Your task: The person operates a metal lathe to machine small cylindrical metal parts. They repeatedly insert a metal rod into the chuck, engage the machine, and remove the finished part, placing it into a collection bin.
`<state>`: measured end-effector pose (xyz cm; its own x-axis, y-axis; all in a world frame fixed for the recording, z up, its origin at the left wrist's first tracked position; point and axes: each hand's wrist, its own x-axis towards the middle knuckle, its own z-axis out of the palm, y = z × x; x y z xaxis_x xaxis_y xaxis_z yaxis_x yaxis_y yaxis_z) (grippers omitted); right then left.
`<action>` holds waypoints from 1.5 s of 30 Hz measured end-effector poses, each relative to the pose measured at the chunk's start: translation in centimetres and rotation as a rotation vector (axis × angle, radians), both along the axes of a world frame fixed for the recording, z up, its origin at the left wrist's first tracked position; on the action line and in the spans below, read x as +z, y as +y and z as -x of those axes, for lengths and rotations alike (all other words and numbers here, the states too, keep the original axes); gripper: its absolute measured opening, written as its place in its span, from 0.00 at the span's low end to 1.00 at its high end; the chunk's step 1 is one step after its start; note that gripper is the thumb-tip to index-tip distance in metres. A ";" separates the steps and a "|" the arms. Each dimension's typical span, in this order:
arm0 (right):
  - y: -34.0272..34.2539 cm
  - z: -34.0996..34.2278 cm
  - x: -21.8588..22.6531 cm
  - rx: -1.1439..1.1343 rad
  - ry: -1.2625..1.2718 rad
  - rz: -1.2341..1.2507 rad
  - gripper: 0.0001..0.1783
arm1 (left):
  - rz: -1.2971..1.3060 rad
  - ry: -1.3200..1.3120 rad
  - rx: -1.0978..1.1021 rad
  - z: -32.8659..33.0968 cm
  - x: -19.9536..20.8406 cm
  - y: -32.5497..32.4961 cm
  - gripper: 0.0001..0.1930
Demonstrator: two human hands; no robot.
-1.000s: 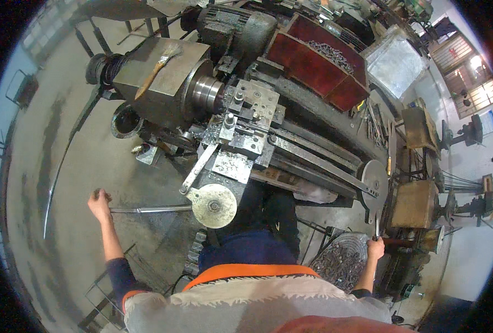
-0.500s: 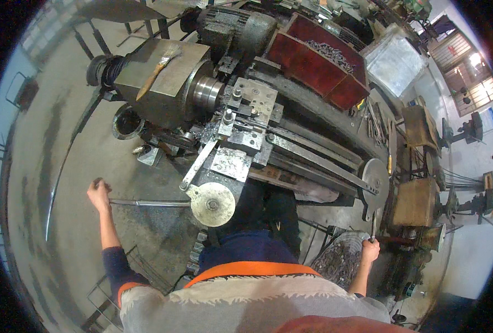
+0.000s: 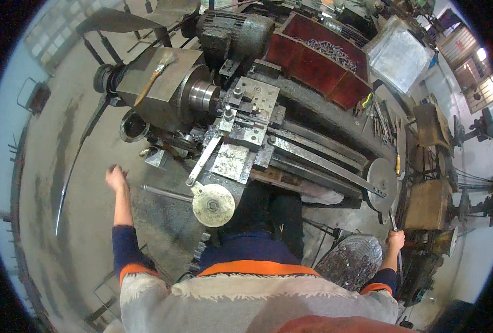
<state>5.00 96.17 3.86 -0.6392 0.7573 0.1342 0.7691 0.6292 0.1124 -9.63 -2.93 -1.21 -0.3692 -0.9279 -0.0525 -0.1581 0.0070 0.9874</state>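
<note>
A small lathe [image 3: 238, 130] stands in front of me. Out to the left, my left hand [image 3: 116, 177] is closed, with its fingers curled; a dark spot shows at its top, but I cannot make out what is in it. Near it, apart from the hand, ends the metal lever [image 3: 166, 193] of the pale round disc [image 3: 213, 205]. On the right, my right hand [image 3: 395, 240] is wrapped around a metal lever [image 3: 392, 220] below the grey round disc [image 3: 381, 180]. Metal chips lie on the carriage plate [image 3: 231, 161].
A wooden-handled brush [image 3: 149, 84] lies on the headstock. Behind the lathe are a motor [image 3: 235, 34] and a red bin [image 3: 313, 66] of small metal parts. Hand tools [image 3: 381, 125] lie at the far right. A round container [image 3: 349, 256] of dark small pieces sits near my right arm.
My left hand has come off the left lever's end and moved up and slightly right. My right hand, still on its lever, has shifted right, and the lever is tilted differently.
</note>
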 end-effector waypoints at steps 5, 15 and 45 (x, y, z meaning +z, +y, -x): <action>-2.0 -1.4 -0.8 0.023 0.026 0.014 0.20 | -0.002 0.017 -0.230 8.8 2.0 3.2 0.13; -12.7 -2.7 2.4 -0.110 0.027 0.181 0.22 | 0.053 -0.034 -0.257 11.2 2.4 4.0 0.09; -9.7 -2.4 -4.5 0.058 0.300 0.192 0.42 | 0.695 -0.440 -0.723 6.2 -6.8 -3.7 0.16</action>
